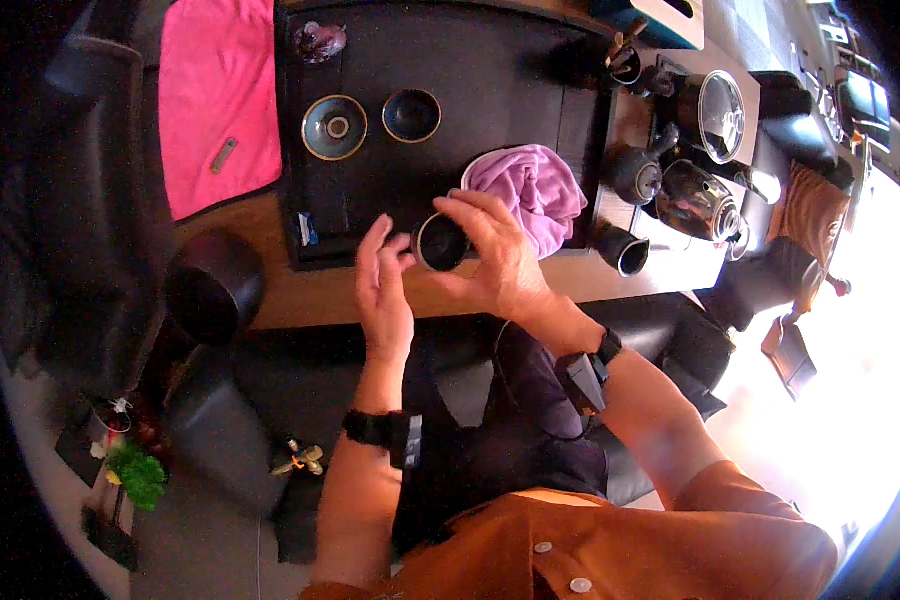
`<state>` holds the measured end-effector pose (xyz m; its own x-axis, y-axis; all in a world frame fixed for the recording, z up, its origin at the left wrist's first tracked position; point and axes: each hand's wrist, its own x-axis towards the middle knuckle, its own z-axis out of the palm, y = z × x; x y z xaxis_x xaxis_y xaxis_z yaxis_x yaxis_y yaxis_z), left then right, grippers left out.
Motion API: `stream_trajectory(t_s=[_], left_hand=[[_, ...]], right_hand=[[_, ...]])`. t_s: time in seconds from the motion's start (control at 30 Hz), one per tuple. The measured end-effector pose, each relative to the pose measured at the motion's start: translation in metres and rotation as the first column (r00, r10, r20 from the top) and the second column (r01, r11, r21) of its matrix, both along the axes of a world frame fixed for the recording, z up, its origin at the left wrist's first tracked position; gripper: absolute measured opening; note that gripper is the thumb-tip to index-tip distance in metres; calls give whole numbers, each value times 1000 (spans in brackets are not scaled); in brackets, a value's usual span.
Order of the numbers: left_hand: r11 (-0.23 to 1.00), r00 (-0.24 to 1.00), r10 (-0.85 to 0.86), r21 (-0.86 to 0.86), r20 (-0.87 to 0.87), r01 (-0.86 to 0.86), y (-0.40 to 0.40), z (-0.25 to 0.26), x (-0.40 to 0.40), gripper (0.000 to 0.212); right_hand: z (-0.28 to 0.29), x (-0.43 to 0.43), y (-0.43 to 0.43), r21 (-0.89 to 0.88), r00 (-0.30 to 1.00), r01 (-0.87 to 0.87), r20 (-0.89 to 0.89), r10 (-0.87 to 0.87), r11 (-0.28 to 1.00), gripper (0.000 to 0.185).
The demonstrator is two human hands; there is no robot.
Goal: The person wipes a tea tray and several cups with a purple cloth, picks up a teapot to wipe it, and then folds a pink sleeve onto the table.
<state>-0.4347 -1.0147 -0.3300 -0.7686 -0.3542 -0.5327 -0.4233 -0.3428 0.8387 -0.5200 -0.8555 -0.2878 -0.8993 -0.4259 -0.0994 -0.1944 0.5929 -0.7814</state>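
Observation:
My right hand [495,255] holds a small dark cup [442,244] with a pale rim, tilted so that its dark inside faces the camera. At the cup's left side is my left hand [385,281], its fingers apart; whether a fingertip touches the cup I cannot tell. A crumpled purple cloth [529,191] lies just beyond my right hand, over a pale-rimmed round thing that it mostly hides. Farther off on the black tray [450,67] stand a blue-grey saucer-like dish [334,127] with a ring in its middle and a small dark bowl [412,116].
A pink cloth [217,97] bearing a small dark strip lies left of the tray. To the right stand a dark teapot [636,176], a dark pitcher [622,253], a glass kettle [694,199] and a glass-lidded pot [720,116]. A dark round container [216,285] is at the table's left edge.

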Motion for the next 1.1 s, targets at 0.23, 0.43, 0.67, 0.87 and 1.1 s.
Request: stream_trajectory(t_s=[0.23,0.43,0.67,0.87,1.1], left_hand=[[596,975,196,776,108,-206,-21,-7,4,51],[589,954,206,750,220,-300,-9,-5,11,51],[734,942,55,626,331,-263,22,9,14,57],[922,968,-184,372,172,109,42,23,16,52],[989,947,-78,145,312,34,60,27,24,44]], right_hand=[[-17,-7,25,261,972,152,-212,-97,953,75],[-60,-21,87,249,995,58,65,-77,967,47],[2,6,63,-100,971,-125,190,143,987,71],[28,41,7,188,896,-69,444,-22,980,48],[17,79,11,42,770,488,450,-452,872,48]])
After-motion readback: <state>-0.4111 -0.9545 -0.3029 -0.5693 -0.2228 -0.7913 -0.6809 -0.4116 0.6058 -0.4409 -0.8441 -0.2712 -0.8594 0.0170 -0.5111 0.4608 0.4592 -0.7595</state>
